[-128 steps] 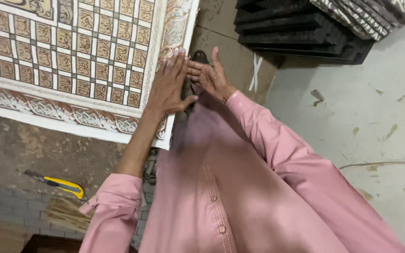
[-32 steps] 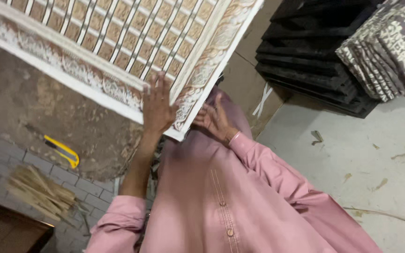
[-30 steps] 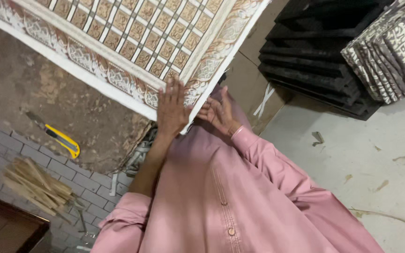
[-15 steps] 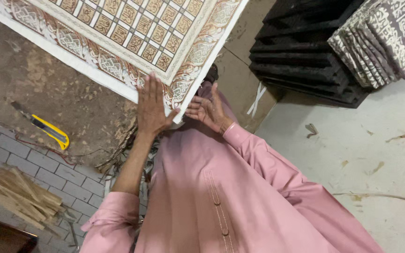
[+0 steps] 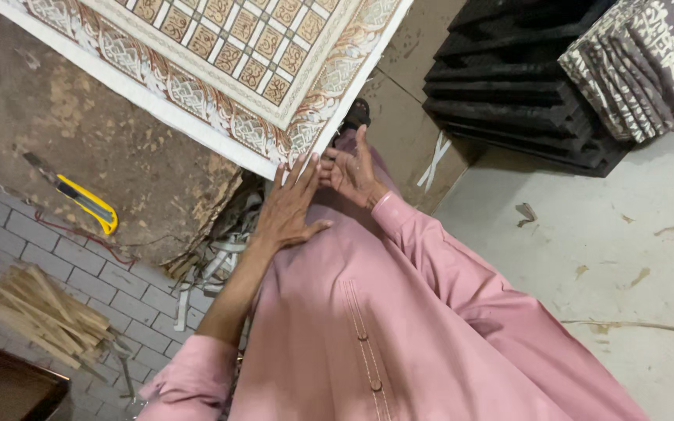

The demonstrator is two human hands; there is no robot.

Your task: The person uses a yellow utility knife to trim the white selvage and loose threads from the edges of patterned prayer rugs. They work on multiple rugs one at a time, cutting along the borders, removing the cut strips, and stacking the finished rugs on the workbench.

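Head view: both hands at the near corner of the patterned panel.
My left hand (image 5: 289, 206) lies flat, fingers spread, tips just at the patterned panel (image 5: 235, 70); my right hand (image 5: 350, 168) is open beside it, gripping nothing. Panel rests on the worn table (image 5: 79, 148), corner overhanging; yellow knife (image 5: 86, 204) untouched.

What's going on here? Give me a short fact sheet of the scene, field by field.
Left hand: fingers spread, fingertips at the corner of the patterned panel
Right hand: open, beside the same corner
Clothing: pink long-sleeved garment
Panel rests on: worn brown surface
Nearby tool: yellow utility knife
Lower left: bundle of wooden sticks on grey brick
Upper right: black stacked trays, patterned sheets
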